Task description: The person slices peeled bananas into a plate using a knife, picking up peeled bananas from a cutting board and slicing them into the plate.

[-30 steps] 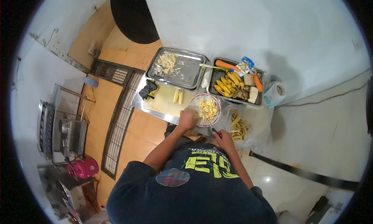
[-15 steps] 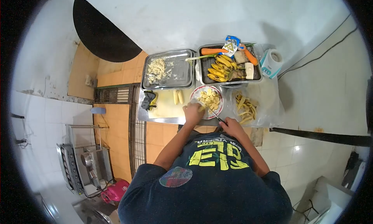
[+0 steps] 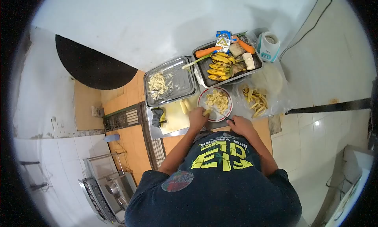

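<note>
Left hand: I am curling my left hand [image 3: 197, 119] nearly closed, its fingers gripping a banana piece [image 3: 206, 113] over the plate's near left side
Right hand: I am closing my right hand [image 3: 241, 126] around the handle of the knife [image 3: 223, 115]
Knife: it is pointing from my right hand leftward over the plate, toward the piece; whether the blade is touching it, I cannot tell
Plate: the plate [image 3: 199, 98] is sitting beyond and between my hands, holding the slices [image 3: 219, 100]
Board: the board [image 3: 173, 117] is lying left of my left hand, with peeled bananas [image 3: 184, 106] resting just beyond that hand and a black bundle [image 3: 157, 117] farther left
Peels: the peels [image 3: 256, 101] are lying beyond my right hand, slightly right
Trays: the left tray [image 3: 179, 78] is holding mash [image 3: 158, 84] beyond my left hand; the right tray [image 3: 202, 65] is holding bananas [image 3: 220, 65] and carrots [image 3: 208, 51] beyond the plate
</note>
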Demonstrator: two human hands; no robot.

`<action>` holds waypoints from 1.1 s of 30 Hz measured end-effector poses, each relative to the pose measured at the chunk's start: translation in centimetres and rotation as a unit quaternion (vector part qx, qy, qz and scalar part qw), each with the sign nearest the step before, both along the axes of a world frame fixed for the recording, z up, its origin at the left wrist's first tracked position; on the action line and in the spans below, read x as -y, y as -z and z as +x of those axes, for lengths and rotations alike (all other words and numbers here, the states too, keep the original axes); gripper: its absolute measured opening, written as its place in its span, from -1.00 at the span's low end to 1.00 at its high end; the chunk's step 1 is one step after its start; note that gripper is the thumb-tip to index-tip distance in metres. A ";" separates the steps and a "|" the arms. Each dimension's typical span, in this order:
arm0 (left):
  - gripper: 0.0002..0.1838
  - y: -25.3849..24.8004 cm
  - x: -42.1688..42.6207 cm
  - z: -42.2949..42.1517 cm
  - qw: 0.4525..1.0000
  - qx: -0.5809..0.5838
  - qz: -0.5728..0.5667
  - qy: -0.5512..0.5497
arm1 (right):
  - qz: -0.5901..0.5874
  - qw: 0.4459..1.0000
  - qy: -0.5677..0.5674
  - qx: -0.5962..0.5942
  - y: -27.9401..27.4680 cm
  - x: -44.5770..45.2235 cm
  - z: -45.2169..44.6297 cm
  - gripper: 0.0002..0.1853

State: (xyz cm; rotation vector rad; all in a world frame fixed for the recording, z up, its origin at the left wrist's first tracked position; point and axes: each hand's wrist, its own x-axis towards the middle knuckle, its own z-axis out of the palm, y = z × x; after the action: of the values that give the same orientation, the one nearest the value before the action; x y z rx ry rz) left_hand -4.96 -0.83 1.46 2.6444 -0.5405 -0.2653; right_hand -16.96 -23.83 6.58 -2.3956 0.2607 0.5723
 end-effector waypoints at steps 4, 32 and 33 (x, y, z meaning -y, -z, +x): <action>-0.70 0.1 -0.3 0.2 0.999 0.001 -0.003 0.039 | -0.010 1.000 0.016 0.019 -0.2 -1.3 -1.3 -0.50; -0.73 1.9 0.0 -2.8 0.994 0.077 -0.070 -0.029 | -0.067 0.996 -0.048 -0.016 -4.0 -0.3 0.1 -0.55; -0.73 2.1 0.0 -2.8 0.993 0.082 -0.073 -0.031 | -0.065 0.997 -0.046 -0.022 -4.1 -0.3 0.3 -0.55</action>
State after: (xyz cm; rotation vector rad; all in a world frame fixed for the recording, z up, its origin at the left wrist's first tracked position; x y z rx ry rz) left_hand -7.81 -0.86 -0.66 2.5483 -0.5092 0.0104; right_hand -16.67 -23.51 10.70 -2.5341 0.2139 0.6680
